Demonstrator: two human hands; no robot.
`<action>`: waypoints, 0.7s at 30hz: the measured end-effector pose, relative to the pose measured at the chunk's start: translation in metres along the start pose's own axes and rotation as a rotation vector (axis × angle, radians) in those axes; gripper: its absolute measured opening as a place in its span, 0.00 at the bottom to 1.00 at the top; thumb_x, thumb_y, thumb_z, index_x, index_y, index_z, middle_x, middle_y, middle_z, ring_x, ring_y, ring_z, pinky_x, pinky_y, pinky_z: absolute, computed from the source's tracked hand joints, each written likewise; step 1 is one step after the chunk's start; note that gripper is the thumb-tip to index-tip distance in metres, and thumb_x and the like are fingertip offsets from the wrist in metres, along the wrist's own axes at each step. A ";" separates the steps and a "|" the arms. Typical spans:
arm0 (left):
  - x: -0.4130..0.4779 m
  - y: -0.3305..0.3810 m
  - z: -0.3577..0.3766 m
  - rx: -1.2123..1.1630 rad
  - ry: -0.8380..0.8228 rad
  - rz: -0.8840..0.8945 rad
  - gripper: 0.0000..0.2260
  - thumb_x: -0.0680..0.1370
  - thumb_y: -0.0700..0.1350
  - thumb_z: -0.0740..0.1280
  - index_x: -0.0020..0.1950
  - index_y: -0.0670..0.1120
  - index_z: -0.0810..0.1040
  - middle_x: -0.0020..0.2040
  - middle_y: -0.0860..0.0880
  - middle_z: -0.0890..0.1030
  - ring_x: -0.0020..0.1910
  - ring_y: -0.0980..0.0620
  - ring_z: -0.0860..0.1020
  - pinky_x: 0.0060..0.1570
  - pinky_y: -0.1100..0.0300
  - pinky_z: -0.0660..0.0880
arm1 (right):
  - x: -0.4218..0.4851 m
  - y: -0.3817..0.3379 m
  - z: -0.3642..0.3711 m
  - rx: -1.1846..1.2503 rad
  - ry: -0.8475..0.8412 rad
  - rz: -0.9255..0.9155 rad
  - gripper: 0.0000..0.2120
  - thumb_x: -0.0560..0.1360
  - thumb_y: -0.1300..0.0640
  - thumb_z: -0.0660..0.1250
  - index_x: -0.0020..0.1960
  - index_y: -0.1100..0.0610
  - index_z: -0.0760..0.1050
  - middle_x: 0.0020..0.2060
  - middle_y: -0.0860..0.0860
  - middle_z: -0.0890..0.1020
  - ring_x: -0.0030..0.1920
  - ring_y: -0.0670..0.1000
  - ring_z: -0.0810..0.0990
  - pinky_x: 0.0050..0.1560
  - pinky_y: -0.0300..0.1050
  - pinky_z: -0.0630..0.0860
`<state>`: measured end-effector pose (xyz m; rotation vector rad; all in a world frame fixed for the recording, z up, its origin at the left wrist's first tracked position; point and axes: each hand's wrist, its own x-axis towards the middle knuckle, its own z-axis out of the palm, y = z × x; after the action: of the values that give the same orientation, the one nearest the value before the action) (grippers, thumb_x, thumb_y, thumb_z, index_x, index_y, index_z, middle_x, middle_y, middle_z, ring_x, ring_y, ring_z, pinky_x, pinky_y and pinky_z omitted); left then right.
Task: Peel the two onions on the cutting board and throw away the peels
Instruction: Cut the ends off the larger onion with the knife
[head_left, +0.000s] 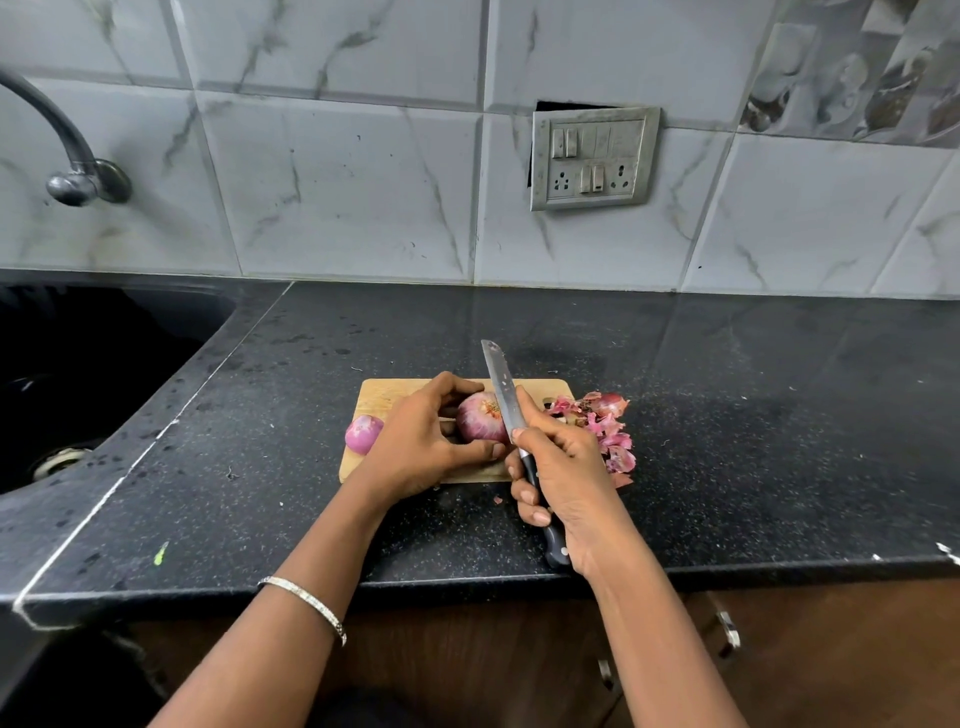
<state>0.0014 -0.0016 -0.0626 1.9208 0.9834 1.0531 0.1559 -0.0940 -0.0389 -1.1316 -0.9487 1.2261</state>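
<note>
Your left hand (421, 447) cups the round purple onion (480, 423) on the wooden cutting board (384, 395), your right hand (563, 467) grips the black-handled steel knife (504, 395) just beside it, blade across the onion, smaller peeled onion (363, 434) left of your left hand, pink papery peels (605, 426) past your right.

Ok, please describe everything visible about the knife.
The knife has a long, speckled steel blade and a black handle. The right hand grips the handle, index finger stretched along the blade. The blade points away toward the wall, tip past the far edge of the cutting board, and seems to rest against the larger onion held by the left hand. The handle's end sticks out below the hand.
</note>
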 end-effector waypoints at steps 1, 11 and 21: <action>0.000 0.000 0.001 -0.002 0.005 0.000 0.32 0.61 0.57 0.82 0.61 0.49 0.76 0.58 0.53 0.83 0.55 0.56 0.83 0.58 0.51 0.81 | -0.001 0.000 0.001 -0.021 0.007 -0.013 0.22 0.83 0.62 0.60 0.62 0.35 0.78 0.30 0.53 0.71 0.25 0.47 0.65 0.19 0.37 0.59; 0.001 -0.001 0.006 0.015 0.046 -0.037 0.29 0.63 0.43 0.85 0.60 0.46 0.77 0.55 0.50 0.85 0.53 0.55 0.84 0.57 0.52 0.82 | -0.006 0.004 0.009 -0.044 0.105 -0.017 0.20 0.83 0.61 0.60 0.61 0.36 0.77 0.30 0.54 0.71 0.24 0.48 0.65 0.20 0.37 0.60; 0.000 -0.002 0.006 0.054 0.101 -0.031 0.27 0.62 0.46 0.85 0.56 0.49 0.77 0.51 0.51 0.87 0.49 0.57 0.85 0.54 0.51 0.83 | -0.019 0.014 0.018 -0.127 0.196 -0.047 0.23 0.83 0.61 0.60 0.72 0.40 0.73 0.30 0.54 0.71 0.25 0.49 0.66 0.21 0.38 0.61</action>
<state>0.0067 -0.0020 -0.0667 1.9050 1.1045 1.1258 0.1331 -0.1112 -0.0477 -1.2969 -0.9080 1.0081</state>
